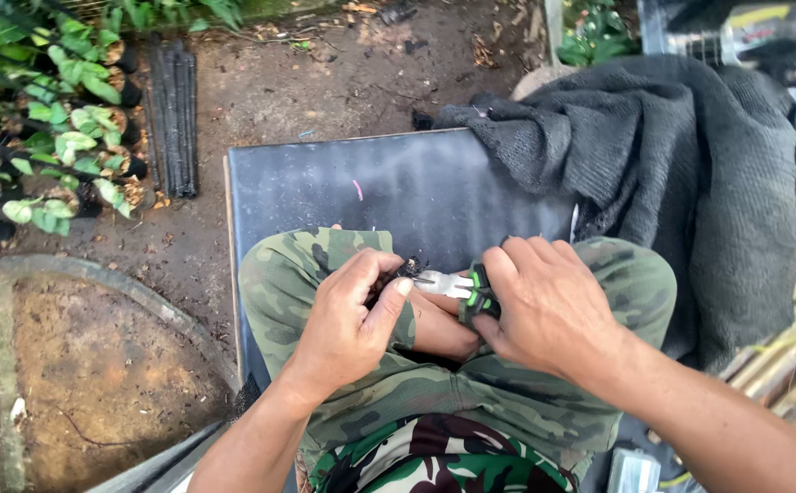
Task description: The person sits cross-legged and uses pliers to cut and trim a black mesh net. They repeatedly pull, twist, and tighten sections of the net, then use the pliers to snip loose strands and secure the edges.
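Hands-wise, we're pinching a small dark bit [407,268] in our left hand [348,315] while our right hand [544,306] is gripping green-handled pruners [460,288], blades pointing left at it.

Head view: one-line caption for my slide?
Left hand pinches a small dark piece against the shears held in the right hand.

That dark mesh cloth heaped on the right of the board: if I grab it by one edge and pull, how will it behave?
The dark mesh cloth lies in soft folds, so it is probably floppy and would trail rather than lift whole. Its open weave suggests light weight. It drapes over the black board, so it may snag on a corner.
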